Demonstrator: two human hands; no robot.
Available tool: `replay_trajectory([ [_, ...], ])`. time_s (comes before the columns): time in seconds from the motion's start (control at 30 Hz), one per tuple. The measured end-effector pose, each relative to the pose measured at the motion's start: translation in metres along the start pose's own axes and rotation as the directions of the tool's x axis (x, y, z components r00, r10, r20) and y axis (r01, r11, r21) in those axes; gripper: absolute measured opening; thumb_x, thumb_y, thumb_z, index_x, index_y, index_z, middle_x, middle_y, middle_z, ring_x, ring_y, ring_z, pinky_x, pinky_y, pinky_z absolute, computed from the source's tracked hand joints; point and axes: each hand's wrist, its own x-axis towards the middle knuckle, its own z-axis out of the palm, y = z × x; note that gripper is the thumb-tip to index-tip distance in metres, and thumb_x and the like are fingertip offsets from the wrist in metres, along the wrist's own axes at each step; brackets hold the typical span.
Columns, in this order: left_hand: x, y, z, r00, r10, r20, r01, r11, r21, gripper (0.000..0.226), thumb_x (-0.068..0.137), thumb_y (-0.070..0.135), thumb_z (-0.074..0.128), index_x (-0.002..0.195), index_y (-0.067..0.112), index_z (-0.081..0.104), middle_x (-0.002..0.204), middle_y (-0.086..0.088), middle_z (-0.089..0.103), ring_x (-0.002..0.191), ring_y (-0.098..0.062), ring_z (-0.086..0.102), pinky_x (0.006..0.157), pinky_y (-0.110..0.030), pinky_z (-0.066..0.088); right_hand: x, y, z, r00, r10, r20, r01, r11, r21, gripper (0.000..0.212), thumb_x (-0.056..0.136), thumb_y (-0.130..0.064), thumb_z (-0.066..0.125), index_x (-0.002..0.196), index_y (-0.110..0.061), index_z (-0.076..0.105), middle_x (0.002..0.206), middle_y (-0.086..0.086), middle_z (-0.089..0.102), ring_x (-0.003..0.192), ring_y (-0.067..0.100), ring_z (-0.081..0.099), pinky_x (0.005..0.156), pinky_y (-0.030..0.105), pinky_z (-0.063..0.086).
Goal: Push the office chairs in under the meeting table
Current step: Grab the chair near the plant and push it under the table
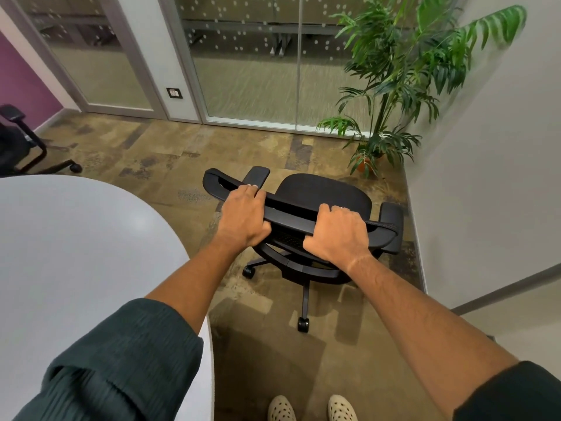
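A black office chair [321, 192] on castors stands on the carpet in front of me, its seat facing away toward the glass wall. My left hand [243, 217] grips the left part of its backrest top edge. My right hand [337, 232] grips the same edge further right. The white round-edged meeting table [76, 253] fills the lower left, with the chair standing apart from it, to its right. A second black office chair [18, 141] is partly visible at the far left edge, beyond the table.
A tall potted palm [391, 86] stands in the corner behind the chair. A white wall [485, 177] runs close along the right side. Glass partitions and a door frame [127, 56] line the back. My feet in pale shoes [312, 408] show at the bottom.
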Motion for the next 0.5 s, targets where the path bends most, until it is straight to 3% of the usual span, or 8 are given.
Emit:
replay_trajectory([
  [0.1,-0.013,0.009,-0.002,0.999,-0.038,-0.013,0.038,0.999,-0.003,0.060,0.062,0.031,0.039,0.113,0.003,0.056,0.114,-0.018,0.060,0.108,-0.033,0.051,0.100,-0.042,0.040,-0.004,0.005,-0.002,0.999,-0.040,0.034,0.038,0.998,0.043,0.037,0.069,-0.045,0.053,0.088,-0.014,0.045,0.089,0.008,0.064,0.082,0.029,0.060,0.064,0.034,0.035],
  [0.3,-0.038,0.039,-0.003,0.991,-0.135,-0.025,0.135,0.991,-0.016,0.063,0.062,0.032,0.040,0.115,0.002,0.057,0.117,-0.019,0.060,0.111,-0.033,0.051,0.103,-0.043,0.039,-0.016,0.027,-0.005,0.985,-0.161,0.070,0.155,0.985,0.079,0.047,0.071,-0.048,0.056,0.101,-0.012,0.054,0.088,0.006,0.061,0.078,0.027,0.057,0.063,0.033,0.036],
  [0.5,-0.059,0.082,-0.003,0.972,-0.233,-0.023,0.233,0.972,-0.017,0.063,0.062,0.033,0.041,0.116,0.003,0.055,0.118,-0.018,0.059,0.113,-0.033,0.050,0.104,-0.043,0.037,-0.033,0.060,-0.007,0.963,-0.252,0.092,0.243,0.965,0.096,0.038,0.070,-0.047,0.057,0.089,-0.015,0.049,0.077,0.001,0.055,0.063,0.024,0.046,0.056,0.033,0.034],
])
